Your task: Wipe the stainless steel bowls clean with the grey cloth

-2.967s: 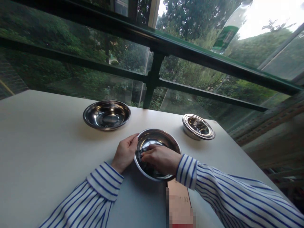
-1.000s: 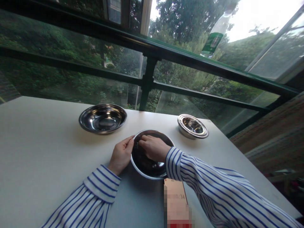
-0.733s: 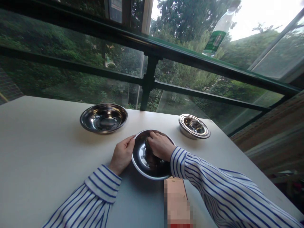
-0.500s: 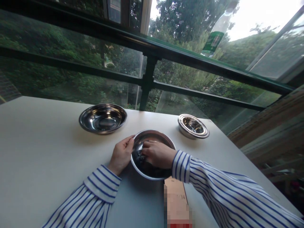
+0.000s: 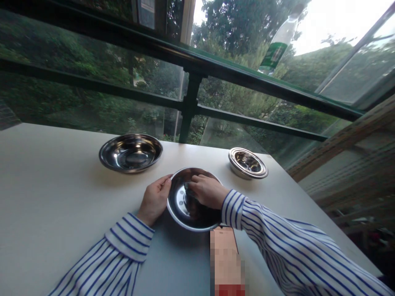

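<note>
The left hand [image 5: 154, 200] is clamped on the left rim of the bowl [image 5: 180, 210], thumb above and fingers at the edge; the bowl lies just right of that hand and beneath the right hand [image 5: 210, 192], which reaches in over its right side; the right hand's fingers are curled together near the inner wall, and whether they are clamped on anything I cannot tell; a dark patch [image 5: 187, 189] shows at their tips, too unclear to call a thing or a reflection; the right hand and its striped sleeve [image 5: 290, 242] block the view of the bowl's right part; beyond the left hand and a little to its left, well apart from it, sits the basin [image 5: 131, 157]; beyond the right hand and to its right sits the small dish [image 5: 247, 163], also untouched; the phone [image 5: 226, 263] lies nearer the wearer than the right hand, its top end close by the bowl and the cuff, its lower part blurred out; all rest on the white table [image 5: 70, 193]; farther off than both hands runs the green rail [image 5: 222, 68], with a bottle [image 5: 275, 50] tilted in view beyond the dish; behind it are trees [image 5: 237, 28].
</note>
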`<state>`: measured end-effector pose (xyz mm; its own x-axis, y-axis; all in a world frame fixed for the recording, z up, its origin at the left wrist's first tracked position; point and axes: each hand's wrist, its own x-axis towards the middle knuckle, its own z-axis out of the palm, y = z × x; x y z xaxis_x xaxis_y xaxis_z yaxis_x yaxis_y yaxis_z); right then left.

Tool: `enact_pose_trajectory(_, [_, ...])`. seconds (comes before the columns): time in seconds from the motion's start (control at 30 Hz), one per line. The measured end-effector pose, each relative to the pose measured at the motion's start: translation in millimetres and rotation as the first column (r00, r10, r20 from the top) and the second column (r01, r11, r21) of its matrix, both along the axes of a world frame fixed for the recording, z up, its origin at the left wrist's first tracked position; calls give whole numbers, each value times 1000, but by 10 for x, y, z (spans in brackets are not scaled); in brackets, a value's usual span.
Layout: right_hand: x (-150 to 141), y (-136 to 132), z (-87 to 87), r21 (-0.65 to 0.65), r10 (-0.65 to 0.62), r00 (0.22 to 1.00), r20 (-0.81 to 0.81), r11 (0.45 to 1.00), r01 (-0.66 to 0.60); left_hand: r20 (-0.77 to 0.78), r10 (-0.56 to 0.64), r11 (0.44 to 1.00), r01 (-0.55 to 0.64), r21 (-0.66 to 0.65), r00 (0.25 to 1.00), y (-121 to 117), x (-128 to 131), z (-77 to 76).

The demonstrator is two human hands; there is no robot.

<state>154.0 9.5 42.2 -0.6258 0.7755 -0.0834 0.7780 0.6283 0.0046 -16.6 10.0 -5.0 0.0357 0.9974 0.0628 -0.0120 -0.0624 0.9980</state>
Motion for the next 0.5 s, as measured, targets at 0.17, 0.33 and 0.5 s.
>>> enact_pose_trajectory(0.17, [-25,-211,69,-117,173,985,-23,978,-175,7,7,1000,-7,-14,1000,6,-5,6])
enact_pose_trajectory(0.33, [57,-93,49,-8,-27,999,30,1000,27,8,-5,1000,5,-17,1000,19,-30,-10])
enact_pose_trajectory(0.5, [20,47,-8,47,-69,997,42,997,67,0,-18,1000,18,-3,1000,40,-32,-42])
